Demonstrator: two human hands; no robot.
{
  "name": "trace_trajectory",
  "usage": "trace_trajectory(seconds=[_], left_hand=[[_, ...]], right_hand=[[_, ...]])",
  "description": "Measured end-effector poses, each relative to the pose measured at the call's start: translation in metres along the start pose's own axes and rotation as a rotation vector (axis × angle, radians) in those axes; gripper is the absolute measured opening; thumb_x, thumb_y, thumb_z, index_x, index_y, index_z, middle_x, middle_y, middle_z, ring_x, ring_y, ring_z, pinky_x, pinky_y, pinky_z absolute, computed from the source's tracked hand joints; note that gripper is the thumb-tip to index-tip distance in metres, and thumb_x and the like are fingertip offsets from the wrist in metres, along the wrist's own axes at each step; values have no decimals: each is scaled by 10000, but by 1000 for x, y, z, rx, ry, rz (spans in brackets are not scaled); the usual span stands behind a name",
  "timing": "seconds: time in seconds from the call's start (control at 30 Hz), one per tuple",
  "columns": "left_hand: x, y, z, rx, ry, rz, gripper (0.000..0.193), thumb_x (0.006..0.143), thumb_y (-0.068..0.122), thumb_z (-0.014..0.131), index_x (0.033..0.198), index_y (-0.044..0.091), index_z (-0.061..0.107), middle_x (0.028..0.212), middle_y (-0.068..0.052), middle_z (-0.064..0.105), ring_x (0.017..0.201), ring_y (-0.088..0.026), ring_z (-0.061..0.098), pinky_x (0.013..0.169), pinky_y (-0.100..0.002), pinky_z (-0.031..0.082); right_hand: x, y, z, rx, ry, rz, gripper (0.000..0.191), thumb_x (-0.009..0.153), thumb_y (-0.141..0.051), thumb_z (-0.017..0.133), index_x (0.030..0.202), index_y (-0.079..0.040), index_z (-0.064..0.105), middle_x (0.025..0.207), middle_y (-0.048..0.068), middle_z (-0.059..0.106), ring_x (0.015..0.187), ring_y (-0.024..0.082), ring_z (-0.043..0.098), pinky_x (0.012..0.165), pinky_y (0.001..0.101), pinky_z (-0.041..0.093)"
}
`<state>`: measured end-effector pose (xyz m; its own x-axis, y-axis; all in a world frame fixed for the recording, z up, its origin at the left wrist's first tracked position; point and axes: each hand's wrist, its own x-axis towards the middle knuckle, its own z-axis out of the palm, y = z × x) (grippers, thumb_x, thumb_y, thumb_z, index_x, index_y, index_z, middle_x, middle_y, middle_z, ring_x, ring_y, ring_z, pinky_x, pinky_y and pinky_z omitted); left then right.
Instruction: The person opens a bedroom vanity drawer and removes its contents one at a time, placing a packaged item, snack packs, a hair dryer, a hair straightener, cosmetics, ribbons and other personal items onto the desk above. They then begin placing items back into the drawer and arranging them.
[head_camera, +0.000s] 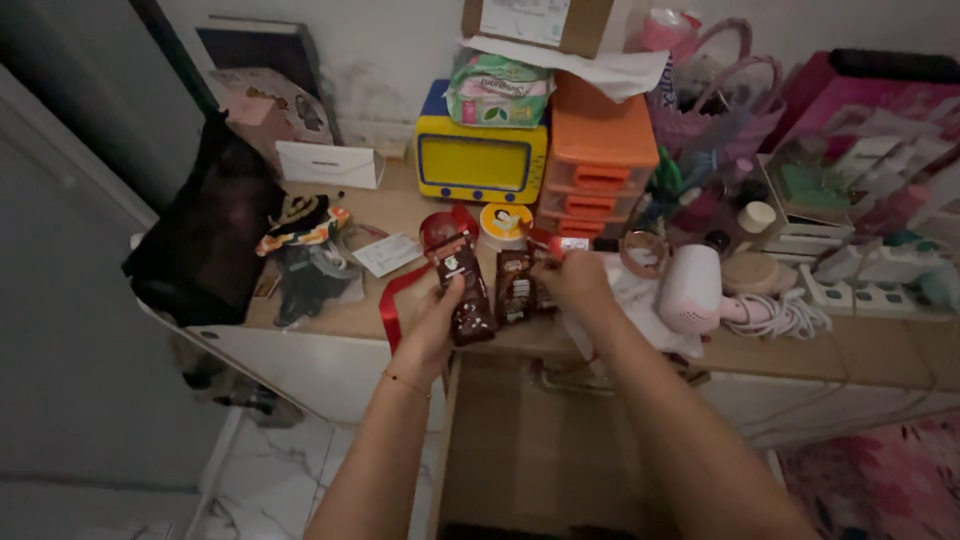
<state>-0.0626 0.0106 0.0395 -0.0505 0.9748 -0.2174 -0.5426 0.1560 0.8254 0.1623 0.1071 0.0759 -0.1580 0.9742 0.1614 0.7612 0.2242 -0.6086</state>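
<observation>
Left hand (432, 322) grips a dark red snack packet (462, 290), thumb across its front, packet held upright over the front edge of the desk (860, 350). A red ribbon (392, 302) loops down beside the left hand, just left of the packet; cannot tell whether the hand holds it too.

Right hand (572, 280) is curled with its back to the camera, fingers closed around a second dark packet (514, 286) that stands just right of the first, the two nearly touching. A small red item (562, 243) sits just above the right hand's knuckles; unclear if held.

Behind the packets: a round tin (504, 222) with a yellow and white lid, and behind that a yellow box (480, 160) with a screen-like front. Orange drawers (598, 160) stand touching the yellow box on its right. A green tissue pack (498, 92) lies on top of the yellow box.

Right of the right hand: a white hair dryer (692, 290) lying on white paper, its coiled cord (790, 315) trailing to the right. A power strip (865, 292) lies farther right.

Left side of desk: a black bag (205, 235) hanging over the edge, a white card box (328, 165) near the wall, a small card (385, 254) flat on the wood.

Under the desk, an open wooden drawer (530, 450) between the forearms.
</observation>
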Motion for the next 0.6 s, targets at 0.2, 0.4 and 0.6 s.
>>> trace_trajectory(seconds=[0.2,0.4,0.6], left_hand=[[-2,1,-1,-239,-61,-103,433,990,390,584,1266,58,610,1108,-59,719,1009,-218,689,891,-397,576],[-7,8,4,-247,-85,-79,384,1017,352,554,1280,86,643,1143,-56,722,1028,-223,693,928,-400,559],[-6,7,14,-327,-97,-135,392,982,351,533,1260,99,645,1106,-77,727,964,-237,703,860,-425,571]], right_hand=[[19,21,24,-122,-66,158,382,742,-351,887,926,-35,776,900,207,734,896,360,733,806,457,565],[24,44,13,46,-16,33,389,835,-241,752,1160,-50,655,1024,236,725,989,400,683,843,458,529],[-4,8,-10,752,-36,24,298,1041,-245,609,1262,-52,554,1098,107,691,953,182,650,813,361,536]])
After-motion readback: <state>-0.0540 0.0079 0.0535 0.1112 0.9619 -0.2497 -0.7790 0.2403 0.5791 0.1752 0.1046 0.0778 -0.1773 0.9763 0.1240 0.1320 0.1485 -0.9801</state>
